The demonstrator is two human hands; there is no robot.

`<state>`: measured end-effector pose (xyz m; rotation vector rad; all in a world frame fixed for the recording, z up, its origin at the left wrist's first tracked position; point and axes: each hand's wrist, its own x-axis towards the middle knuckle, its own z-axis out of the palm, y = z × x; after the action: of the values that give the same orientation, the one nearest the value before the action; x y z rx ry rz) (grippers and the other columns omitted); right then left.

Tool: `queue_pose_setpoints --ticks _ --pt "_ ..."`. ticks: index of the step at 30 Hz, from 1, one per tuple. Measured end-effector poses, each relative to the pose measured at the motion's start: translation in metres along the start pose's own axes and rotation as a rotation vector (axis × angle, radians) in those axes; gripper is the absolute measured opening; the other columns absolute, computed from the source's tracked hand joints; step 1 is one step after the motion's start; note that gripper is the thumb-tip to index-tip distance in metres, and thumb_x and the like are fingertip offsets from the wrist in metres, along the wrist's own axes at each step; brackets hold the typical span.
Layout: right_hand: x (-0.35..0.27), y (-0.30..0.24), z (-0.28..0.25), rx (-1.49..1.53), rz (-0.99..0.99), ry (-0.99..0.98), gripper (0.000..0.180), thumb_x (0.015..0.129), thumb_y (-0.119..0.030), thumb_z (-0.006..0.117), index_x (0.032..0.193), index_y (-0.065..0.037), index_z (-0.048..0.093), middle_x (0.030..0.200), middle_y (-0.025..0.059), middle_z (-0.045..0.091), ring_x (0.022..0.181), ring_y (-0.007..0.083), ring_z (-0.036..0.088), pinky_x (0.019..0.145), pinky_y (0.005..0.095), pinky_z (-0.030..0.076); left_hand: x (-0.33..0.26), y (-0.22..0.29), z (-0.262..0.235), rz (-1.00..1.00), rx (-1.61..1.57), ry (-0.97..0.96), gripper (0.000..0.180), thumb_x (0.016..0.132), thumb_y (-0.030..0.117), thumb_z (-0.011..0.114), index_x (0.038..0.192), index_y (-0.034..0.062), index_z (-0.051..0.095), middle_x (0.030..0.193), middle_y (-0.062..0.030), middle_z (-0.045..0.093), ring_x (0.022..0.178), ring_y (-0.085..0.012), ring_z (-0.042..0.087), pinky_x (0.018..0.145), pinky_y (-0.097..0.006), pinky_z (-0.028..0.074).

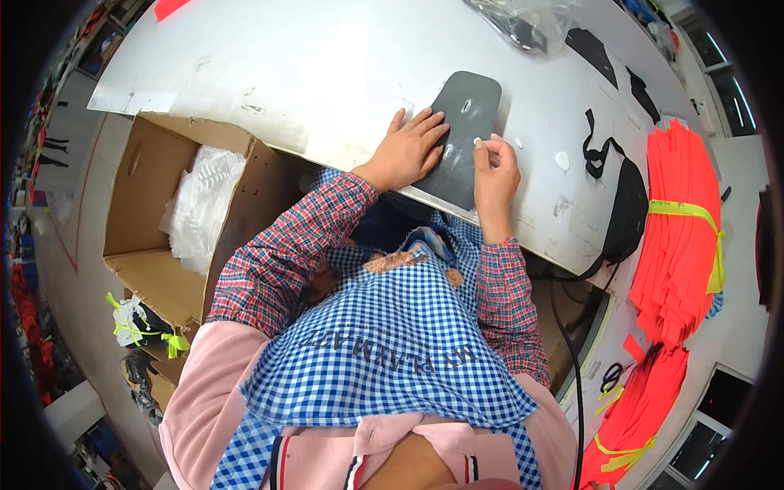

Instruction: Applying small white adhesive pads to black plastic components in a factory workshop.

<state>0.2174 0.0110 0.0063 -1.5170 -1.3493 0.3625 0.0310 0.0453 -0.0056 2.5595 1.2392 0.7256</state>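
A dark grey flat panel (469,102) with rounded corners lies on the white table, its lower end at the table's near edge. My left hand (406,149) rests on its left side, fingers stretched out and spread. At the panel's right side, my right hand (496,175) is closed in a pinch between thumb and forefinger. A small white piece (478,143) shows at those fingertips; its kind is too small to make out. Light spots show on the panel's surface. To the right of my right hand, a flat white oval piece (562,161) lies on the table.
A cardboard box (131,196) holding white sheets (204,204) stands left of my left arm. Right on the table lie a black pouch with a strap (625,208) and bundled bright red fabric (678,245). Clear plastic bags (531,20) sit at the back; scissors (611,377) lie lower right.
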Motion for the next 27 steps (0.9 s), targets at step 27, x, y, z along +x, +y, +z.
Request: queue_pose_setpoints --ticks 27 --pt "0.004 -0.019 -0.001 0.065 0.22 -0.326 0.015 0.089 -0.016 0.069 0.09 -0.002 0.066 0.1 0.0166 0.07 0.093 0.0288 0.067 0.084 0.0367 0.051 -0.003 0.001 -0.002 0.006 -0.146 0.14 0.033 0.095 0.017 0.056 0.125 0.0057 0.06 0.137 -0.0153 0.055 0.134 -0.035 0.045 0.112 -0.055 0.03"
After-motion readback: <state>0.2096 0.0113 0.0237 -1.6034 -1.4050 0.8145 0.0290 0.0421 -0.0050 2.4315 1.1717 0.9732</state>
